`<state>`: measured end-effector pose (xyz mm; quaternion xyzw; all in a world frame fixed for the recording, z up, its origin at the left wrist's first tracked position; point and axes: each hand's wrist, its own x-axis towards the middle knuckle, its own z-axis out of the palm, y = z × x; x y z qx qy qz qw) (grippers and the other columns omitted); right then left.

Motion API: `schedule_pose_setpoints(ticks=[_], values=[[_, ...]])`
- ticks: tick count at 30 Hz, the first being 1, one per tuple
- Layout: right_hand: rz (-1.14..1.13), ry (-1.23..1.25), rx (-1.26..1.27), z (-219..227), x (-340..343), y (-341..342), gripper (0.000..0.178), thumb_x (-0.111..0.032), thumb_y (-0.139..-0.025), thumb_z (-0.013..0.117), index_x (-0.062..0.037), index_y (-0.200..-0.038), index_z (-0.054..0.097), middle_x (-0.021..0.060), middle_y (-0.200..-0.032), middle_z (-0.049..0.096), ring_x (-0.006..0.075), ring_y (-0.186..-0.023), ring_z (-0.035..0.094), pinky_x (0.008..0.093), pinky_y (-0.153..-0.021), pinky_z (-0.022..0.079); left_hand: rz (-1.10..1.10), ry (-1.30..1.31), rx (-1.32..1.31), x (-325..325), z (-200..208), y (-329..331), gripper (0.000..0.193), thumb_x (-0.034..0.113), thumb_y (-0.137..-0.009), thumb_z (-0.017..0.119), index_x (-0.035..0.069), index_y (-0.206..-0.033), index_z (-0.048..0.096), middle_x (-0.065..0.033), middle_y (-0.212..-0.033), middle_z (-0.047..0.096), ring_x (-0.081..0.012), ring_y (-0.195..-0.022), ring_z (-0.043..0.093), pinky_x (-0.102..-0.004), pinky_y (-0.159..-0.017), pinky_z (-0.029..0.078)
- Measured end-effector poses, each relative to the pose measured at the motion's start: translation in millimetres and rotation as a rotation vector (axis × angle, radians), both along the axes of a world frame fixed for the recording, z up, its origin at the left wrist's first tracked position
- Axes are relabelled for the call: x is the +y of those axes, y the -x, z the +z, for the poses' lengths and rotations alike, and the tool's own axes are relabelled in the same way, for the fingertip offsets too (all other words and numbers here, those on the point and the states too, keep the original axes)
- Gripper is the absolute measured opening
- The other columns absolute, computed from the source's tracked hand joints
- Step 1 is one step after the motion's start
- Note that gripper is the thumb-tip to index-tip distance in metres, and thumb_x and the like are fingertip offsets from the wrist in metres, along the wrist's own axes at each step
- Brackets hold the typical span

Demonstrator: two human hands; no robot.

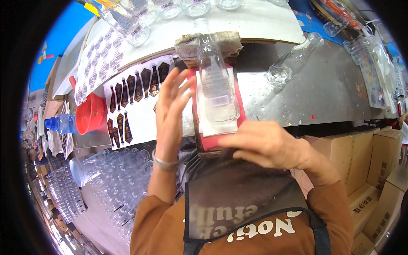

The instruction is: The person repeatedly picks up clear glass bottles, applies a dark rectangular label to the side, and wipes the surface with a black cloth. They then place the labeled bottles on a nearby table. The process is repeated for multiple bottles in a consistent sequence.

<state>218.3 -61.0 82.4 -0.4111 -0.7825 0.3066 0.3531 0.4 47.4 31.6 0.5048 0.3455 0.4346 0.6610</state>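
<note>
A clear glass bottle [219, 87] with a printed patch lies on a white pad [221, 129], its base toward the person and its neck over a rolled beige cloth [185, 47]. The white pad rests on a red pad [207, 144]. Just left of the bottle, the left hand [172, 114] is raised, its grip spread and blurred; whether a fingertip touches the glass cannot be told. The right hand [265, 144] is near the bottle's base, fingers bent over the red pad's near end; whether its grip pinches anything cannot be told.

To the left lies a sheet of dark labels [142, 113], with a red tub [90, 114] beyond it. To the right, a second clear bottle [294, 61] is on the metal surface [331, 95]. More glassware [197, 7] stands on a white board [259, 23] at the far side. Cardboard boxes [361, 158] sit at the lower right.
</note>
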Motion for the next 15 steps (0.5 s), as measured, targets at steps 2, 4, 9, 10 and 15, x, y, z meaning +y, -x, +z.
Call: schedule_pose_setpoints(ticks=[2, 4, 9, 10, 15], values=[[-0.157, 0.162, 0.167, 15.5, 2.1, -7.0, 0.031, 0.000, -0.088, 0.067, -0.0036, -0.119, 0.067, 0.0104, -0.096, 0.068, 0.0204, -0.082, 0.065, 0.0312, -0.076, 0.052, -0.042, 0.110, 0.110, 14.1, 6.2, -16.5, 0.068, 0.036, -0.099, 0.061, -0.004, -0.149, 0.037, -0.0213, -0.145, 0.050, -0.0254, -0.133, 0.049, -0.0363, -0.108, 0.039], [-0.351, 0.306, 0.459, 39.7, 14.8, -15.6, 0.018, -0.004, -0.096, 0.059, 0.0000, -0.110, 0.069, 0.0074, -0.094, 0.068, 0.0127, -0.083, 0.061, 0.0272, -0.075, 0.050, -0.022, 0.094, 0.197, 23.0, 2.7, -30.1, 0.070, 0.039, -0.098, 0.062, -0.006, -0.147, 0.039, -0.0198, -0.143, 0.051, -0.0239, -0.130, 0.050, -0.0332, -0.106, 0.039], [-0.558, -0.081, 0.028, 76.9, 58.5, -32.2, 0.030, -0.024, -0.094, 0.067, 0.0022, -0.108, 0.067, 0.0092, -0.093, 0.071, 0.0096, -0.075, 0.061, 0.0270, -0.068, 0.049, -0.057, -0.014, 0.077, -7.0, 24.2, -45.5, 0.065, 0.016, -0.095, 0.065, -0.007, -0.148, 0.035, -0.0174, -0.140, 0.052, -0.0225, -0.125, 0.053, -0.0355, -0.107, 0.041], [-0.574, -0.217, -0.062, 80.9, 64.4, -28.1, 0.037, -0.027, -0.091, 0.070, 0.0019, -0.114, 0.065, 0.0109, -0.094, 0.072, 0.0109, -0.073, 0.062, 0.0286, -0.067, 0.050, -0.080, -0.030, 0.095, -21.7, 37.7, -43.8, 0.064, 0.010, -0.094, 0.064, -0.007, -0.148, 0.034, -0.0170, -0.139, 0.052, -0.0232, -0.126, 0.053, -0.0358, -0.107, 0.042], [-0.169, -0.195, -0.089, 76.2, 49.6, -10.5, 0.023, -0.017, -0.088, 0.071, 0.0004, -0.101, 0.066, 0.0145, -0.088, 0.071, 0.0277, -0.078, 0.071, 0.0349, -0.069, 0.055, -0.159, -0.390, 0.135, -53.0, 26.3, -23.4, 0.079, 0.012, -0.085, 0.064, -0.008, -0.152, 0.028, -0.0228, -0.146, 0.047, -0.0330, -0.136, 0.047, -0.0430, -0.114, 0.035]])
